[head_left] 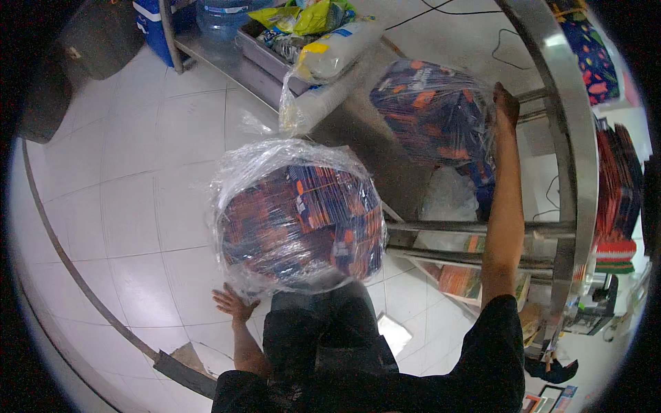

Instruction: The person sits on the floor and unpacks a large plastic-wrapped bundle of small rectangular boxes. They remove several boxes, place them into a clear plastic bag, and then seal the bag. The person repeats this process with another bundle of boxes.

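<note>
A large bundle of dark blue and orange printed packets (320, 199) rests against my knees, wrapped in transparent plastic film (258, 160). My left hand (235, 304) is at its lower left edge with fingers spread; light contact with the film cannot be ruled out. My right arm reaches far forward. At its end, my right hand (506, 106) is at the right side of a second film-wrapped bundle (428, 111) on the lower shelf (384, 175). The fingers there are partly hidden, so their grip on the wrap is unclear.
A grey plastic crate (268, 62) with bagged goods and a sleeve of plastic cups (330, 100) stand on the shelf. Behind is a large water bottle (222, 15). Metal rails (480, 227) and a steel table edge (583, 155) run along the right. White floor tiles (134, 206) lie left.
</note>
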Tool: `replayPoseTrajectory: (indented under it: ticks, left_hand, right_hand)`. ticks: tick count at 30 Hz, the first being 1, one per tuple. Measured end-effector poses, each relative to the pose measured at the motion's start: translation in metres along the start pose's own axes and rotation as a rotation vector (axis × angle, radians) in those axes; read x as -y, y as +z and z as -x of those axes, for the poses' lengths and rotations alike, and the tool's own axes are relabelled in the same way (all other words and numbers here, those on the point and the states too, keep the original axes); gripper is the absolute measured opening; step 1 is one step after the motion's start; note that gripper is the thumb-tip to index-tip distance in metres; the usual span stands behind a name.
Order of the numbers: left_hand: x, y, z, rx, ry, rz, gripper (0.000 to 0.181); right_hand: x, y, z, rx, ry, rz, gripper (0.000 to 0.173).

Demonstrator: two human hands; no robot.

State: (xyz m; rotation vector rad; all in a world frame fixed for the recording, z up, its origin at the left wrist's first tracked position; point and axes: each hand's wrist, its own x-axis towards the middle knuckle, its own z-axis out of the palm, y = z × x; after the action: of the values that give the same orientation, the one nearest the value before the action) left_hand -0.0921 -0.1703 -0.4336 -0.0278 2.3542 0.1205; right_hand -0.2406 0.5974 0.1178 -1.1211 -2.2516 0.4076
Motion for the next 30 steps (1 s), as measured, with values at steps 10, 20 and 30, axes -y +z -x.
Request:
replayPoseTrajectory:
  ticks: [10,20,30]
  left_hand:
    - [0.038,0.069,-0.033,-0.413,0.235,0.005,0.162]
    - [0.001,0.050,-0.027,-0.095,0.286,0.110,0.142]
    - [0.021,0.042,-0.009,-0.119,0.101,0.024,0.152]
  right_hand:
    - [-0.139,0.037,-0.171,0.040,-0.926,0.976,0.050]
    - [-0.252,0.101,-0.179,-0.007,-0.243,0.513,0.058]
    - [-0.080,0.115,0.163,-0.261,-0.063,-0.603,0.035]
